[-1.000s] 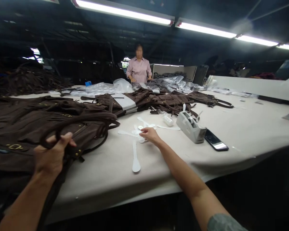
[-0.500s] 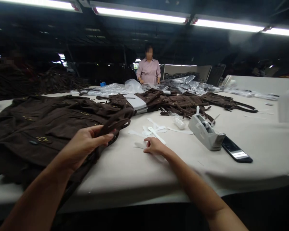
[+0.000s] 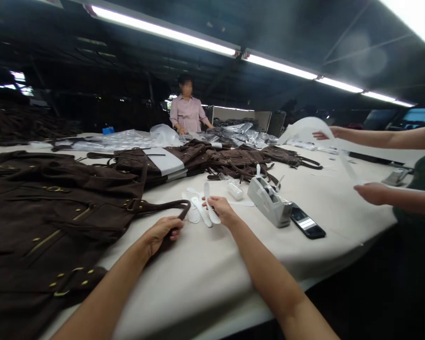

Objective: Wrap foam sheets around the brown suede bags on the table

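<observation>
My left hand (image 3: pixel 166 232) is closed around the looped strap (image 3: pixel 173 206) of a dark brown bag (image 3: pixel 56 189) that lies at the left. Between the fingertips of my right hand (image 3: pixel 217 208) is a white strip (image 3: pixel 209 203) with rounded ends, raised slightly at an angle. Several similar white strips (image 3: pixel 200 212) lie on the pale tabletop just left of that hand. A small clear-wrapped roll (image 3: pixel 235 190) rests beyond my right hand, and a grey tape dispenser (image 3: pixel 269 200) stands to its right.
A black phone (image 3: pixel 308 221) lies beside the dispenser. More brown bags (image 3: pixel 233 158) and clear plastic (image 3: pixel 127 139) cover the table's far side. A person in a pink shirt (image 3: pixel 187 114) stands across. At the right, another person's hands hold a white sheet (image 3: pixel 308 128).
The view has turned right, bringing another person's arms into sight. My right hand has picked up a white strip. My left hand still holds the strap, now drawn out toward the white strips.
</observation>
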Demonstrator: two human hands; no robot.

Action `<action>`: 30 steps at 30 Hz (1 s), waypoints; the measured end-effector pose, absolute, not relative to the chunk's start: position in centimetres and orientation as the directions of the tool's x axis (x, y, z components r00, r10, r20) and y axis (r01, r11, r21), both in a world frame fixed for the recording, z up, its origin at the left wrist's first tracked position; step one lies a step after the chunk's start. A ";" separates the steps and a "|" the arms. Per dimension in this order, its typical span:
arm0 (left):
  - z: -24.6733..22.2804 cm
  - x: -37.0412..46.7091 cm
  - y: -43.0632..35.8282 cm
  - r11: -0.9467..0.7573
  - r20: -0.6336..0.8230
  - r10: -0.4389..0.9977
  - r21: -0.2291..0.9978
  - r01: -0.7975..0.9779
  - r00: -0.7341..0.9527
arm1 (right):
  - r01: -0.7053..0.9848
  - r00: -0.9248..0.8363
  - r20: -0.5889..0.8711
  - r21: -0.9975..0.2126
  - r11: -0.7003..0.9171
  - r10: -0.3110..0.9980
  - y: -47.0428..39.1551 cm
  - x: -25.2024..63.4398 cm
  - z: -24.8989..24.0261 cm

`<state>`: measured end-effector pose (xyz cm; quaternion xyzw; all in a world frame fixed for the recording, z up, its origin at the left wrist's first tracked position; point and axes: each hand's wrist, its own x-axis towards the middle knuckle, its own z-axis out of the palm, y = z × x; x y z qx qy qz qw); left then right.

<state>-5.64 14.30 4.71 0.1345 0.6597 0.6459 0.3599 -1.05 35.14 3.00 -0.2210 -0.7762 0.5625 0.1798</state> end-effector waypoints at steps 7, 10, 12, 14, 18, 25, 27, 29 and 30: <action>6.4 -8.5 11.6 -0.282 -0.051 0.376 0.945 -0.167 -0.925 | 0.369 -0.666 0.160 -0.777 0.509 0.728 36.7 -0.3 3.6; 7.6 -9.5 10.5 -0.433 -0.010 0.275 0.891 -0.133 -0.961 | 0.269 -0.736 0.389 -0.582 0.767 0.554 34.3 -1.2 3.6; 8.6 -10.2 9.4 -0.542 -0.005 0.255 0.828 -0.147 -0.967 | 0.093 -0.841 0.434 -0.474 0.876 0.324 31.7 -2.6 3.2; 9.5 -10.7 8.0 -0.658 0.002 0.283 0.728 -0.192 -0.959 | -0.020 -0.920 0.353 -0.472 0.882 0.169 29.3 -4.3 2.3; 10.5 -10.9 5.7 -0.821 0.001 0.341 0.487 -0.298 -0.940 | 0.072 -0.972 0.171 -0.433 0.899 0.160 27.0 -7.3 1.1; 10.2 -10.0 6.2 -0.781 0.049 0.459 0.499 -0.377 -0.887 | 0.246 -0.957 0.014 -0.489 0.837 0.290 27.9 -8.1 1.9; 9.9 -9.7 6.7 -0.744 0.055 0.463 0.566 -0.354 -0.885 | 0.263 -0.951 0.010 -0.500 0.825 0.310 27.8 -7.9 2.1; 9.5 -9.4 7.1 -0.685 0.039 0.514 0.619 -0.383 -0.857 | 0.257 -0.944 0.042 -0.529 0.808 0.328 27.7 -7.7 2.3; 9.2 -9.3 7.4 -0.644 0.026 0.557 0.644 -0.413 -0.830 | 0.241 -0.937 0.082 -0.549 0.800 0.339 27.8 -7.5 2.5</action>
